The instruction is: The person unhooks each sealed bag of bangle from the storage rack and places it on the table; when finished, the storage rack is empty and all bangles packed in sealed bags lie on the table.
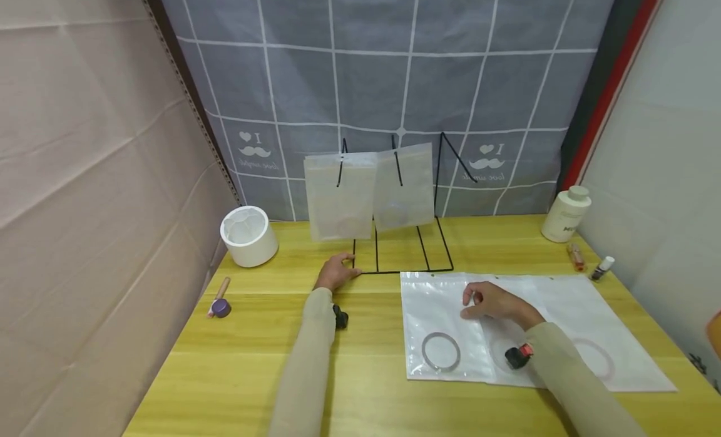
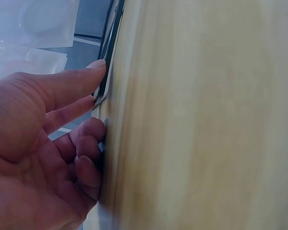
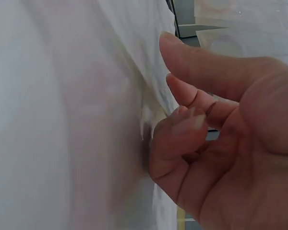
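My left hand (image 1: 336,273) is at the front left corner of a black wire rack (image 1: 405,272), pinching its base wire. In the left wrist view the thumb (image 2: 81,81) lies along that wire, with the other fingers curled below. Two groups of translucent bags (image 1: 342,199) hang from the rack's hooks. My right hand (image 1: 496,300) hovers low over flat zip bags (image 1: 417,324) on the table, its fingers loosely bent. The right wrist view shows the thumb apart from the fingers and nothing held between them. A ring-shaped mark (image 1: 441,369) shows on the nearest bag.
A white round container (image 1: 248,236) stands at the back left, with a wooden-handled item (image 1: 221,289) and a purple-capped piece (image 1: 221,308) before it. At the right edge are a white bottle (image 1: 566,215) and two small vials (image 1: 603,268). A grey checked cloth (image 1: 372,86) hangs behind.
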Action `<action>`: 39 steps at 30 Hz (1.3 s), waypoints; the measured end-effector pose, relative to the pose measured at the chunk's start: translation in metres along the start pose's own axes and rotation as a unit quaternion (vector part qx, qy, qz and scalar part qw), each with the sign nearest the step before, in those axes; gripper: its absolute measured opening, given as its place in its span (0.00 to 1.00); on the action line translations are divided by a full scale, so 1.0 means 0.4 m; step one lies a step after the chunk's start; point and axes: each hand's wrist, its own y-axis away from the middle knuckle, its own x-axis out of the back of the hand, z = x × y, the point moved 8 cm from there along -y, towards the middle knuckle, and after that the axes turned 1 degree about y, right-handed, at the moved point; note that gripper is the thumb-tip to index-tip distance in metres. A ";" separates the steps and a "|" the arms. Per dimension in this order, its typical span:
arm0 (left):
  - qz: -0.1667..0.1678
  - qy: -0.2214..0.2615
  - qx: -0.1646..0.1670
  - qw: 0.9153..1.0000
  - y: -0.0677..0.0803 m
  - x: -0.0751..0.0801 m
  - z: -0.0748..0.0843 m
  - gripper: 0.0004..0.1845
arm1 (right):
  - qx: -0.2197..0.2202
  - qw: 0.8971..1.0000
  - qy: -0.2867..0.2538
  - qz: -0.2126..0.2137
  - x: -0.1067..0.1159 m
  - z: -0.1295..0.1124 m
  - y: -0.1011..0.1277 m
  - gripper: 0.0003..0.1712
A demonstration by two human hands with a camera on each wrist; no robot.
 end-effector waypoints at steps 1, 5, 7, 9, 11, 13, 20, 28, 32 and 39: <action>0.000 0.000 -0.001 1.000 -0.001 0.000 0.000 0.26 | -0.001 1.000 -0.001 -0.001 0.008 -0.001 -0.004 0.12; 0.001 0.004 0.004 1.000 -0.003 0.001 -0.006 0.27 | -0.016 1.000 -0.019 0.019 0.058 -0.020 -0.041 0.13; 0.002 0.009 0.008 1.000 -0.001 0.001 -0.008 0.27 | -0.013 0.998 -0.030 0.051 0.093 -0.043 -0.071 0.15; 0.004 0.011 0.009 1.000 0.001 0.001 -0.008 0.27 | 0.006 0.995 -0.035 0.097 0.127 -0.074 -0.107 0.16; 0.003 0.008 0.006 1.000 0.003 -0.002 -0.006 0.26 | 0.031 0.988 -0.028 0.146 0.160 -0.109 -0.142 0.18; 0.003 0.002 0.000 1.000 0.004 -0.005 -0.001 0.26 | 0.056 0.980 -0.019 0.188 0.189 -0.145 -0.175 0.20; 0.004 -0.005 -0.005 1.000 0.001 -0.025 0.010 0.26 | 0.125 0.960 -0.041 0.246 0.263 -0.242 -0.255 0.27; -0.002 0.000 -0.005 1.000 0.007 -0.038 0.012 0.26 | 0.158 0.939 -0.112 0.286 0.266 -0.261 -0.264 0.28; 0.004 -0.007 -0.003 1.000 0.007 -0.021 0.005 0.26 | 0.187 0.934 -0.096 0.290 0.248 -0.288 -0.275 0.24; 0.009 -0.007 0.000 1.000 0.005 0.005 0.001 0.26 | 0.185 0.941 -0.075 0.273 0.238 -0.328 -0.295 0.28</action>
